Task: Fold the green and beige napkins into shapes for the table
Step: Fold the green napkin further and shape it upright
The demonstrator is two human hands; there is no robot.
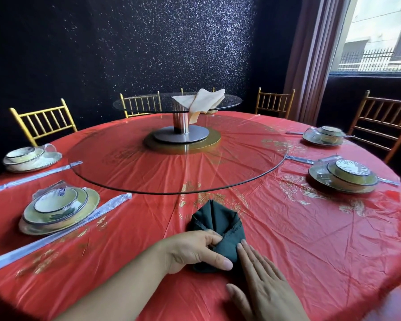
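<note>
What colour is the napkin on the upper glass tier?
Beige napkin, clearest in the head view.

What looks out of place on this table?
The beige napkin is draped loosely over the edge of the small upper glass turntable, one corner hanging down, unfolded. The green napkin is mid-fold under both hands. Place settings look regular.

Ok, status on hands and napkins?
Left hand pinching green napkin, right hand flat against it. Beige napkin untouched on upper glass tier. Nothing blocking.
</note>
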